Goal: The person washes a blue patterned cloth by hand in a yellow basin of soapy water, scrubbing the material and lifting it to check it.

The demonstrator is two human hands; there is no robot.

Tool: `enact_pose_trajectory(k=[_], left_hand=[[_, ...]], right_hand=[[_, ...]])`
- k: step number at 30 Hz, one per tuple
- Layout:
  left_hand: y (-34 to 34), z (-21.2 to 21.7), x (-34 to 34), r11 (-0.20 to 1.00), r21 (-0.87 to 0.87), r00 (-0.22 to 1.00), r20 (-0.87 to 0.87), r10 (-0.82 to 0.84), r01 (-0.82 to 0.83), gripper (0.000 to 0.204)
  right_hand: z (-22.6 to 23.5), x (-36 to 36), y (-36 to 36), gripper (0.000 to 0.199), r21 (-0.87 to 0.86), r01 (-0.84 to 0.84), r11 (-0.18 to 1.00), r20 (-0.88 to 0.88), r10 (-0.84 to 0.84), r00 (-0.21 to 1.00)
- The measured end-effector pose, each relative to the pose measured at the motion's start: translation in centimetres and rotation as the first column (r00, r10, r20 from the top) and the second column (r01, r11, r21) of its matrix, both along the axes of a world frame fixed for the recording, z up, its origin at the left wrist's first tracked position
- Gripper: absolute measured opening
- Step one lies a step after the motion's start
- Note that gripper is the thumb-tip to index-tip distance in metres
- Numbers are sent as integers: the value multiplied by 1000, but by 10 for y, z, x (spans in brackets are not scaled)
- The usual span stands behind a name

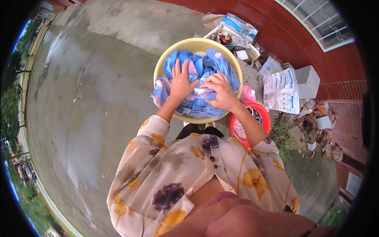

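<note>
We find the left hand (pixel 181 85) spread on cloth (pixel 222 63), the right hand (pixel 223 94) curled gripping a fold. We note printing on the bag (pixel 282 91).

There are two tubs (pixel 193 44) (pixel 267 121) and one pink bottle (pixel 247 95)

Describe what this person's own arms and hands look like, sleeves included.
The left grip and right grip are bare hands; no gloves or watch show. The bare forearms emerge from loose, cream-coloured cloth sleeves printed with yellow-orange flowers and some dark purple ones. The sleeves leave the forearms uncovered.
</note>
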State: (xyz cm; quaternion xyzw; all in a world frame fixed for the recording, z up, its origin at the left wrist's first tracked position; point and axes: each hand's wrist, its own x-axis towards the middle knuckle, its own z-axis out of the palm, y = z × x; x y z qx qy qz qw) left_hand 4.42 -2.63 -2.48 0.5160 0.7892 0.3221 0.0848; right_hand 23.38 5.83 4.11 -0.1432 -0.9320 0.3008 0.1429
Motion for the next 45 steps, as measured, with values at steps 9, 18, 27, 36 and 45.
enact_pose_trajectory(k=[9, 18, 27, 36, 45], left_hand=[[25, -48, 21, 924, -381, 984, -174, -31, -38, 59], [40, -117, -7, 941, -225, 964, 138, -228, 255, 49], [36, -187, -18, 970, -228, 980, 197, -33, 79, 57], [49, -65, -47, 990, 68, 531, 847, 8, -124, 47], [14, 16, -17, 989, -144, 933, 359, 24, 30, 71]], right_hand=[[-36, -24, 77, 72, -131, 388, 912, 46, -385, 922], [-114, -103, 111, 78, 0, 604, 797, 530, -512, 675], [-217, -109, 127, 50, 8, 538, 843, 344, -508, 790], [-111, -107, 127, 25, -768, 263, 584, -195, -604, 772], [-37, -48, 5, 11, 17, -10, 1000, -282, 14, 959]])
